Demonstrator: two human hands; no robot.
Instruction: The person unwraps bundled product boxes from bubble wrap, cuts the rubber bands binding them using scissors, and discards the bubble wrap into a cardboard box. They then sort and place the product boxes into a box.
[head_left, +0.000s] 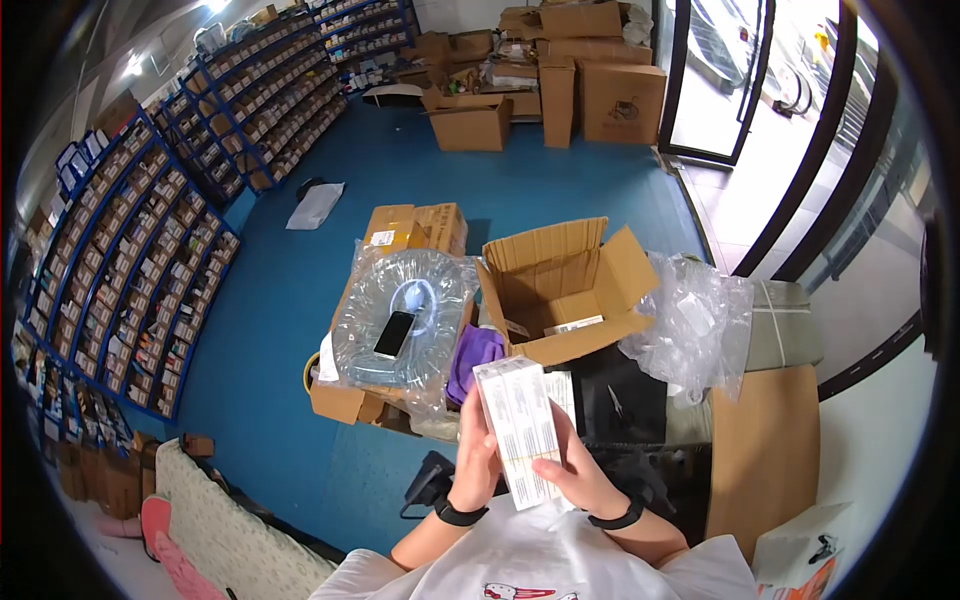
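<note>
Both my hands hold a bundle of slim white printed cartons [518, 425] in front of my chest. My left hand [477, 455] is wrapped round its left side. My right hand [574, 472] grips the right side, its thumb lying across the face near a thin yellowish band. Just beyond the bundle stands an open cardboard box [535, 275] with its flaps up and a small white carton [573, 325] on its bottom. A purple cloth [474, 358] lies left of the bundle.
Left of the box, a black phone [394, 334] rests on a clear plastic-wrapped round item [360, 295]. Crumpled plastic wrap [690, 315] lies to the right. Stocked shelves [125, 270] line the left; cardboard boxes [622, 105] stand at the back beside a glass door [712, 80].
</note>
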